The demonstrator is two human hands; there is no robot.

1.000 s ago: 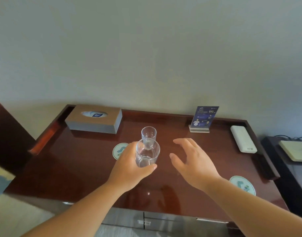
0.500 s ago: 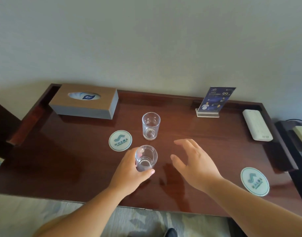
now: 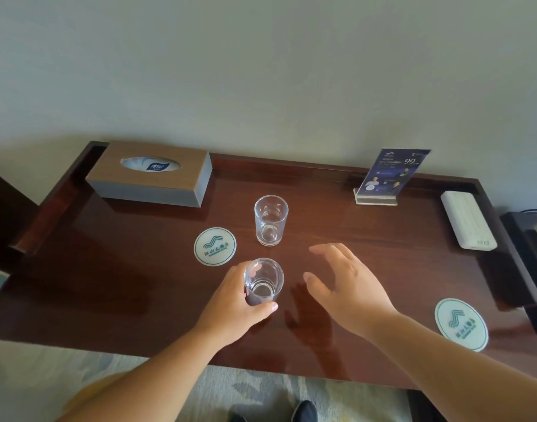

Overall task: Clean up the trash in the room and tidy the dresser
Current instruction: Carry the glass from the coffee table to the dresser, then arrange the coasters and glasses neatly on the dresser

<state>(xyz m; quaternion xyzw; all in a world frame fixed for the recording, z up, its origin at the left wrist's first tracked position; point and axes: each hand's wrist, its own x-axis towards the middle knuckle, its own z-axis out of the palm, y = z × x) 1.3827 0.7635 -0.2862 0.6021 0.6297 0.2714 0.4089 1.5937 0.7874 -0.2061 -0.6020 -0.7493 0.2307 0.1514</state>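
— Glasses first: what holds what?
— Near glass (image 3: 263, 283), clear, empty, upright on the table (image 3: 115, 284). Far glass (image 3: 271, 220), also empty, standing farther back, just beside a round coaster (image 3: 215, 246). Tissue box (image 3: 150, 174) at back left, blue-printed tissue showing in its oval slot.
— And the hands?
— Left hand (image 3: 235, 303) wrapped round the near glass, thumb in front, fingers behind. Right hand (image 3: 345, 287) spread wide, holding nothing, hovering just right of that glass, not touching.
— Elsewhere?
— Second coaster (image 3: 461, 324) near the front right edge. Blue card stand (image 3: 390, 178) and white box (image 3: 467, 220) along the back right.
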